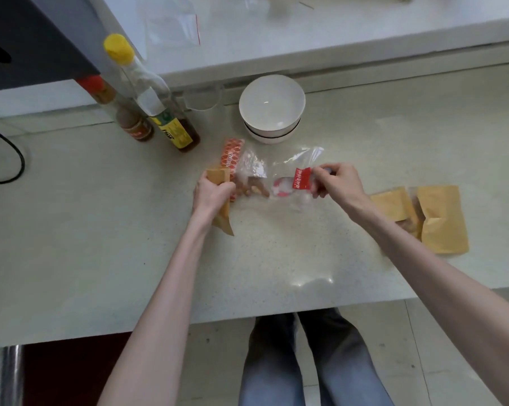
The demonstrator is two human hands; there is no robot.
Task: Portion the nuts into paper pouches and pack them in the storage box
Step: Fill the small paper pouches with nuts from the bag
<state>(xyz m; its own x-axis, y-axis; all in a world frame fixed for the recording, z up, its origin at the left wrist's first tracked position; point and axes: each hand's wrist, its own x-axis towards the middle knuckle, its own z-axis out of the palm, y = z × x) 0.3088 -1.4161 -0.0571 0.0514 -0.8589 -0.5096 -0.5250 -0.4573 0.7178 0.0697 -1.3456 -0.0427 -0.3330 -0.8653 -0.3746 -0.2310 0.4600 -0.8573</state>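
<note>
My left hand (213,193) grips an upright brown paper pouch (219,176) at the middle of the counter. Beside it lies a clear plastic bag (253,167) with an orange-red printed strip (232,155) and brown nuts (256,189) inside. My right hand (336,180) pinches what looks like a spoon handle; the spoon bowl (282,186) points toward the nuts, under clear film with a red label (303,178). Two more brown paper pouches (393,203) (442,218) lie flat at the right, nuts showing between them. No storage box is in view.
Stacked white bowls (272,106) stand behind the bag, with a clear cup (203,98) to their left. Two sauce bottles (174,128) (130,121) stand at back left. A black cable (16,165) curves at far left. A raised white ledge (306,48) runs behind, with a zip bag (174,22).
</note>
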